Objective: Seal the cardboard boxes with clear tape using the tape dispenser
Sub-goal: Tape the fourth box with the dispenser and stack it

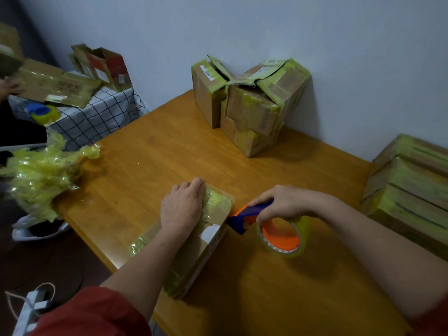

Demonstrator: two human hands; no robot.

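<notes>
1. Wooden table (155, 151): takes up most of the view and is set against a pale wall.
2. Stack of taped cartons (412, 190): seen at the table's right edge, partly cut off by the frame; the count cannot be told.
3. Group of cardboard boxes (252, 103): placed at the far edge against the wall. 3 are made out, all wrapped in yellowish tape; the top 1 is tilted and its flaps are torn open.
4. Wad of crumpled yellowish film (41, 178): piled on the table's left corner, hanging over the edge.
5. Checked cloth (101, 112): draped over a second surface at far left. A flattened carton (55, 86) and an open carton (106, 66) are seen on it. Another person's hand (8, 89) is seen at the frame edge, blurred.
6. Cardboard box (194, 260): laid flat on the near part of the table, between the 2 forearms. Its top is covered in wrinkled yellowish tape, and a white label is visible near its right edge.
7. Left hand (183, 206): pressed palm-down on the box top, fingers straight and together.
8. Right hand (288, 202): wrapped around the handle of the tape dispenser (242, 219), fingers curled.
9. Tape dispenser: blue and orange, held just right of the box, blue nose at the box's upper right edge. Its tape roll (303, 229) hangs under the hand, apparently clear of the table.
10. Second dispenser (43, 113): blue and yellow, left on the checked cloth.
</notes>
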